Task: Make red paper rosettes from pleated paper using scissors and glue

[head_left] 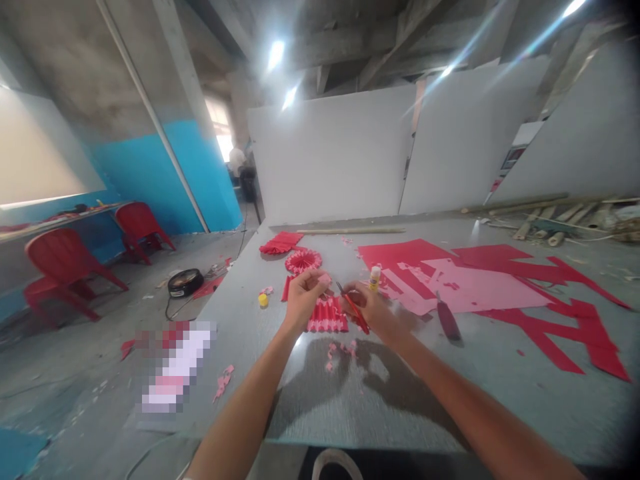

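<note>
One long grey worktop point(350, 400) carried the paper work. Toward the right lay cut red paper sheets point(545, 327) beneath a pink paper sheet point(480, 287), with a dark-handled knife point(448, 320) resting just beside them. Farther back sat a red paper rosette point(303, 261), and a pleated red paper strip point(327, 315) lay directly below the hands. The right hand point(367, 310) had its grip clamped on a red-handled cutter point(356, 310), whose tip pointed toward the left hand point(303, 300). That hand's grip was pinched together on a small pink paper scrap point(325, 279). A glue stick point(375, 278) stood just behind the right hand, and a yellow cap point(263, 300) lay left of both hands.
</note>
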Demonstrator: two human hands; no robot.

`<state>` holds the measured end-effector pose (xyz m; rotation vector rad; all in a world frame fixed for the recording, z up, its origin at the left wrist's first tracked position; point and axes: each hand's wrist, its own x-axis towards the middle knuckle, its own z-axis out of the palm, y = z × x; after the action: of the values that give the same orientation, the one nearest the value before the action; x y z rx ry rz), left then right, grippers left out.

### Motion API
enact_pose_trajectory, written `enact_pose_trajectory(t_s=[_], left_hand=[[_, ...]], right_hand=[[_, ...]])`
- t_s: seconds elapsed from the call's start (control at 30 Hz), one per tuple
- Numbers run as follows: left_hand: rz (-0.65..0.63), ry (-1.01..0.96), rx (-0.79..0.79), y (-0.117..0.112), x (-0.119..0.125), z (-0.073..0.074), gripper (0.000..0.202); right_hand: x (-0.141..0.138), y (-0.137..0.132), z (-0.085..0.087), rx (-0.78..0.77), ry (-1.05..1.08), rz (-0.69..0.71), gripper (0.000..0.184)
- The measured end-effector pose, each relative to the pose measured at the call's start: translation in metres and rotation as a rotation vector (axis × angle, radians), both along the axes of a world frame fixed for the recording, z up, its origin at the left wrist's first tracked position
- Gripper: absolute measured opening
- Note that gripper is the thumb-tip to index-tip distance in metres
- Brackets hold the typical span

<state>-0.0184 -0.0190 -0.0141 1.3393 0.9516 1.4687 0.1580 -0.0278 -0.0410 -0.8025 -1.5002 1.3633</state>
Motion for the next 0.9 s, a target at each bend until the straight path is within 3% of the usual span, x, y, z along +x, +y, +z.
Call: enact_pose_trajectory(t_s=[0.37,0.9], left_hand=[[-0.029,0.029,0.013,-0.0043,0.0056,0.0051,0.03],[-0.086,0.088,0.036,-0.0048,0.0053,0.0027,0.03]], right_hand=[[-0.0029,-0.0042,0.0052,-0.033,-0.001,0.0,0.039],[-0.0028,-0.0069,0.0089,-0.034,-0.019,-0.005,0.037]])
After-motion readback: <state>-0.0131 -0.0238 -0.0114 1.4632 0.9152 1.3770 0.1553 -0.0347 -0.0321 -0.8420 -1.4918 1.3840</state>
